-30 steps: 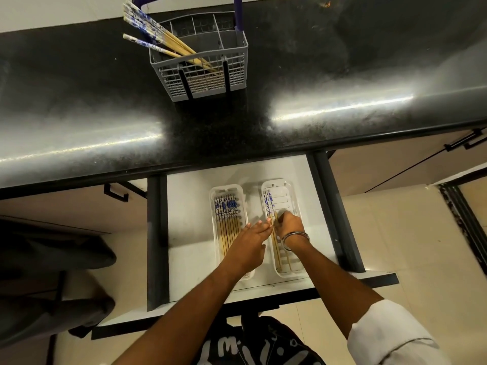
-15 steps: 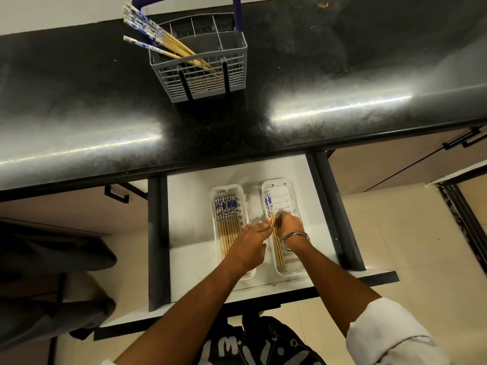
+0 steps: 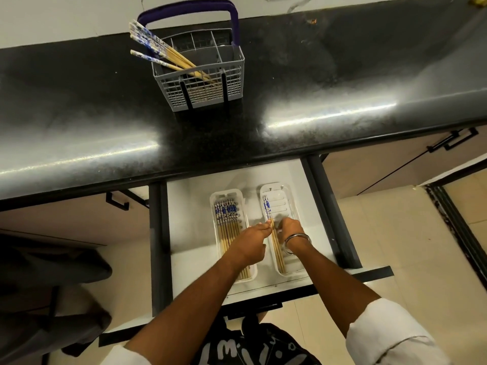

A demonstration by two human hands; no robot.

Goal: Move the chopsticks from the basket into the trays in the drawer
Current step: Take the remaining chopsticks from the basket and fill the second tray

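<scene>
Both hands, left hand (image 3: 250,239) and right hand (image 3: 290,229), are pinching fingers around the chopsticks (image 3: 275,238) in the right tray (image 3: 291,204) at lower centre, squaring them lengthwise; more are leaning in the basket (image 3: 203,83) on the bench (image 3: 316,83).

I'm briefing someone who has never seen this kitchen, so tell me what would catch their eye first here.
First, both hands meeting low in the open drawer: the left hand and right hand pinch chopsticks over the right tray. Beside it, the left tray already holds a neat row. Up on the dark counter, a grey basket with a purple handle has more chopsticks jutting out to the left.
</scene>
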